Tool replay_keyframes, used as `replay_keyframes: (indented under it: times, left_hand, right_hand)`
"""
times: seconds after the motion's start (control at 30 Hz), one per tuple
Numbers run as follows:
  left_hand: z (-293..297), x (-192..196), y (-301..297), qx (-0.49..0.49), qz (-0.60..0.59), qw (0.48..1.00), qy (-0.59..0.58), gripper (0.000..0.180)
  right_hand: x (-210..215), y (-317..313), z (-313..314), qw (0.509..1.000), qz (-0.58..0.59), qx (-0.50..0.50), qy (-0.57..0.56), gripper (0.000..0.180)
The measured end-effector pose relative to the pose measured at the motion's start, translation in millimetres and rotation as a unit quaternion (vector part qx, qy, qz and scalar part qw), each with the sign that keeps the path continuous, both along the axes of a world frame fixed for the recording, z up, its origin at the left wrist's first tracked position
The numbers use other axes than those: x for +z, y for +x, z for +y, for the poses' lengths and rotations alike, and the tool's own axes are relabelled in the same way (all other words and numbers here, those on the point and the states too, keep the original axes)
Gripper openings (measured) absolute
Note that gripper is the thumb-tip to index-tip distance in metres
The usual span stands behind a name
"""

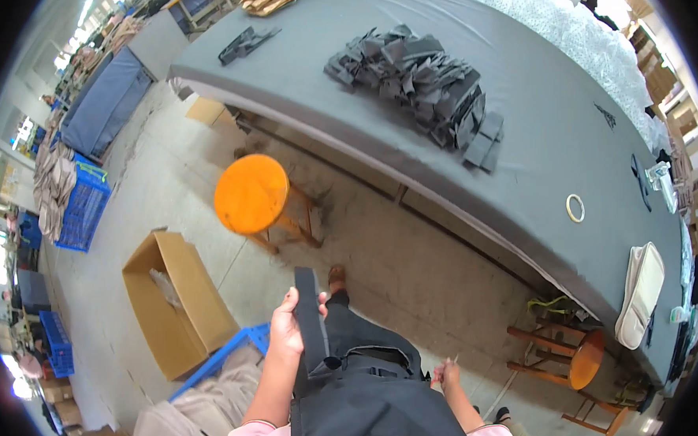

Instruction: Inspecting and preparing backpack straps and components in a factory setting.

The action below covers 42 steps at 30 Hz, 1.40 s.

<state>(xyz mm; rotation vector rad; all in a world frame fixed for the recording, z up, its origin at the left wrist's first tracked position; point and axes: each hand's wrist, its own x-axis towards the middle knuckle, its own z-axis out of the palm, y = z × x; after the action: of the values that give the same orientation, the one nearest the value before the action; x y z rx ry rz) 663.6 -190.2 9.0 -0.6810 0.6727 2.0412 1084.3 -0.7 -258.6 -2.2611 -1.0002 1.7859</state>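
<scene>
Head view shows the person's left hand (286,325) raised in front of the body, gripping a dark strip (311,315) of flat material. The thumb lies along the strip's left edge and fingertips show at its right edge, so the fingers are closed around it, with its upper end reaching past them and its lower part hanging in front of the dark apron (375,410). The right hand (447,373) is down beside the apron, its fingers partly curled; whether they have hold of anything is too small to tell. Beyond the person, a table (294,72) under a grey cover carries a long, loose pile of dark pieces (413,76), with a few more lying apart toward the far left corner. Farther right on it are a pale ring (575,208) and a cream pouch (641,296) near the edge. An orange stool (251,193) stands on the floor before the table, and to its lower left is an open cardboard box (202,285). Beige cloth (205,407) fills a blue crate (214,362) just beside the left forearm. A second, wooden stool (587,359) stands at the lower right.
</scene>
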Motion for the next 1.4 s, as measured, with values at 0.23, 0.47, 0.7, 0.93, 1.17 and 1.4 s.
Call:
replay_keyframes:
  times: [0.23,0.47,0.7,0.93,1.17,1.4]
  left_hand:
    - [122,69,-162,-0.042,0.069,0.994,0.071,0.013]
    - [166,70,-303,-0.046,0.101,0.987,0.112,0.020]
    - [184,39,-420,0.036,0.093,0.983,0.151,0.028]
    - [156,59,-467,0.176,0.087,0.974,0.116,0.028]
    - [209,76,-531,0.109,0.098,0.985,0.088,0.016]
    - [293,72,-617,-0.083,0.091,0.992,-0.020,0.016]
  right_hand:
    - [113,-343,65,0.979,0.190,0.062,0.039,0.029]
    - [249,-528,70,0.890,0.366,0.256,0.091,0.033]
    - [279,-667,141,0.872,0.361,0.321,0.078,0.029]
    - [273,-848,198,0.840,0.470,0.269,0.038,0.040]
    - [261,-878,206,0.877,0.444,0.179,-0.047,0.038]
    - [289,-909,211,0.860,0.487,0.150,-0.013,0.027]
